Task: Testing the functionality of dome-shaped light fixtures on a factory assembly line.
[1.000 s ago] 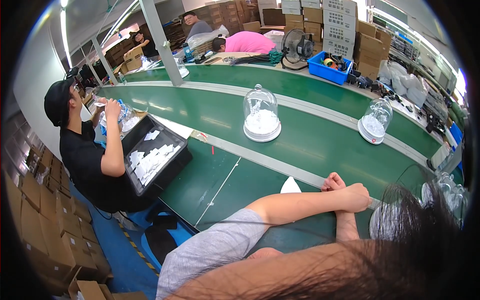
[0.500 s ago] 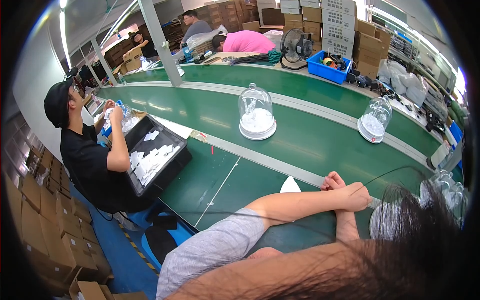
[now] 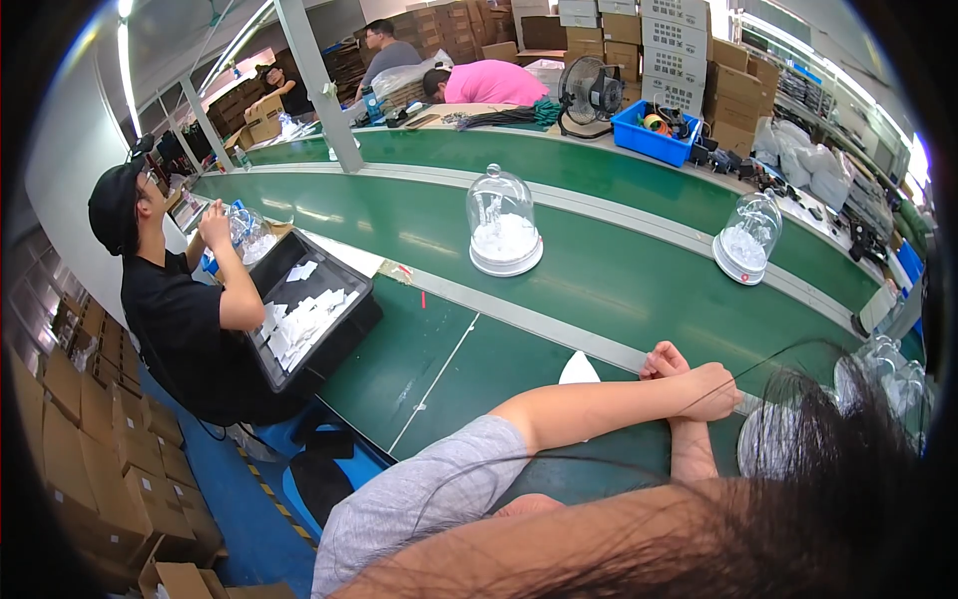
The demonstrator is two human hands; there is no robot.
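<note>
My forearms cross at the wrists over the green table. My left hand [image 3: 712,390], past a grey sleeve, is loosely closed, and nothing shows in it. Just beyond that wrist, my right hand [image 3: 663,360] has its fingers curled in; part of it is hidden behind the left arm. Close by, a white pointed piece [image 3: 579,369] pokes out from behind my left forearm. On the green conveyor belt [image 3: 619,299] ahead stands a clear dome on a round white base [image 3: 504,225], with white filling inside. A similar clear dome [image 3: 746,240] stands farther right.
At left, a co-worker in black [image 3: 165,270] sits by a black bin [image 3: 371,309] of white pieces. More clear domes [image 3: 883,369] crowd the right edge. Beyond the belts are a blue crate [image 3: 654,140] and a fan [image 3: 591,95]. A metal post [image 3: 324,90] rises at back left.
The nearer dome has shifted slightly left along the belt. A white item by the post has also moved left. The co-worker's hands have moved together and up. My hands look unchanged.
</note>
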